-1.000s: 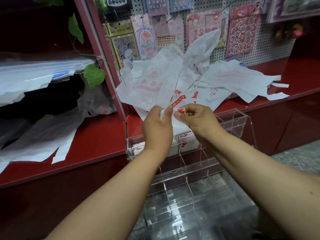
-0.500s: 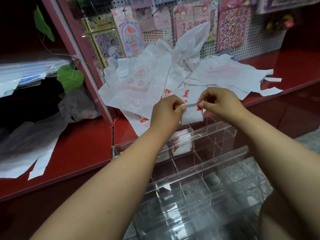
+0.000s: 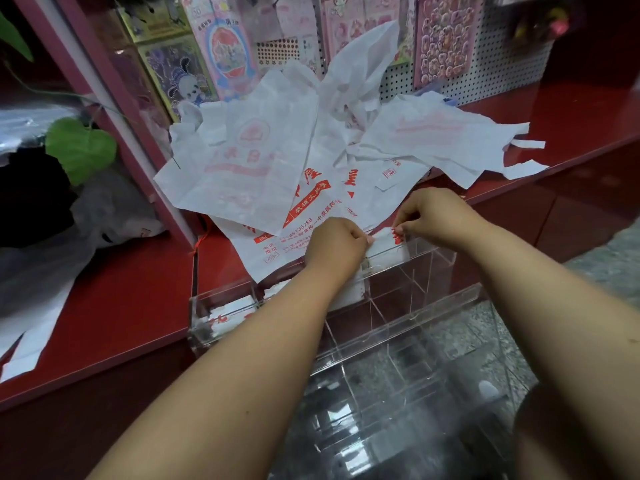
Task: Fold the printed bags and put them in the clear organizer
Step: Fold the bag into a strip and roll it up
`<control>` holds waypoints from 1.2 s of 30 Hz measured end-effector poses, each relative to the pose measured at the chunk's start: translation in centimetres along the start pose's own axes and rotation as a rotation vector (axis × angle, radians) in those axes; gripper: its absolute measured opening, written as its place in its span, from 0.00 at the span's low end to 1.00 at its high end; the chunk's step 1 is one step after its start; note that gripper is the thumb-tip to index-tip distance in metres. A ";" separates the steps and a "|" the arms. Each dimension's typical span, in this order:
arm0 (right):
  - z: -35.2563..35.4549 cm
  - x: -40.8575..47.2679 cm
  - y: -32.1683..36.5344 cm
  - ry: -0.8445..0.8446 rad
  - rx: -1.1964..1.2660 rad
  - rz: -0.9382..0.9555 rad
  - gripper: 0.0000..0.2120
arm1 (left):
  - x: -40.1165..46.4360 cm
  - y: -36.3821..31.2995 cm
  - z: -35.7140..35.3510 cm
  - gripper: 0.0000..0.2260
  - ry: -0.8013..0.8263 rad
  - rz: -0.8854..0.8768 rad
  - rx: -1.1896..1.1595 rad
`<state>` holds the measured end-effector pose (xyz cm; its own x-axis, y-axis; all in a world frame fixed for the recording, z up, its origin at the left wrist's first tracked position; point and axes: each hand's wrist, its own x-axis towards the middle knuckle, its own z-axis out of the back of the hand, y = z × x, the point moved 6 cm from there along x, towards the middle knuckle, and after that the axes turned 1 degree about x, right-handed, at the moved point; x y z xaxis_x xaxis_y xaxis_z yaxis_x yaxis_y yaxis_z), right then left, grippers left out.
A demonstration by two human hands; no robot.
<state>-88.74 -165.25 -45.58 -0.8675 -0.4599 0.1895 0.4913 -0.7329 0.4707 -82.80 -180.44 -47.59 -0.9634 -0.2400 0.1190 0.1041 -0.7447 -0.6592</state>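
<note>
While our left hand (image 3: 334,249) and right hand (image 3: 431,216) pinch opposite ends of the folded printed bag (image 3: 386,249), it spans sideways directly above the clear organizer's (image 3: 446,258) back-row compartment.

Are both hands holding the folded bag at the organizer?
Yes: the left hand and right hand pinch opposite ends of the folded bag at the organizer's top edge.

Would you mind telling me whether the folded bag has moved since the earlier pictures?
Yes. The folded bag, pinched by both hands, has come down from above the clear organizer to its rear rim, entering a back compartment.
</note>
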 end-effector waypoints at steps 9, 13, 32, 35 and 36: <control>-1.2 0.0 1.5 -0.016 -0.038 -0.039 0.07 | -1.3 1.1 1.4 0.23 -0.016 -0.013 -0.077; -2.4 -0.7 6.7 -0.120 0.057 0.066 0.09 | -3.0 2.7 4.9 0.19 -0.166 -0.027 -0.149; -14.9 -2.4 20.5 0.062 -0.314 0.490 0.45 | -15.8 29.2 28.5 0.23 -0.787 0.628 0.400; -15.1 -2.4 20.6 0.056 -0.343 0.485 0.41 | -16.4 32.6 30.2 0.22 -0.652 0.801 0.385; -15.1 -2.4 20.6 0.051 -0.345 0.482 0.40 | -16.3 33.3 30.3 0.20 -0.588 0.836 0.424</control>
<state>-75.39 -186.79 -49.34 -0.5398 -0.7984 0.2668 0.8330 -0.5523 0.0324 -56.17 -220.16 -48.96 -0.2947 -0.9415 0.1633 0.8518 -0.3363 -0.4017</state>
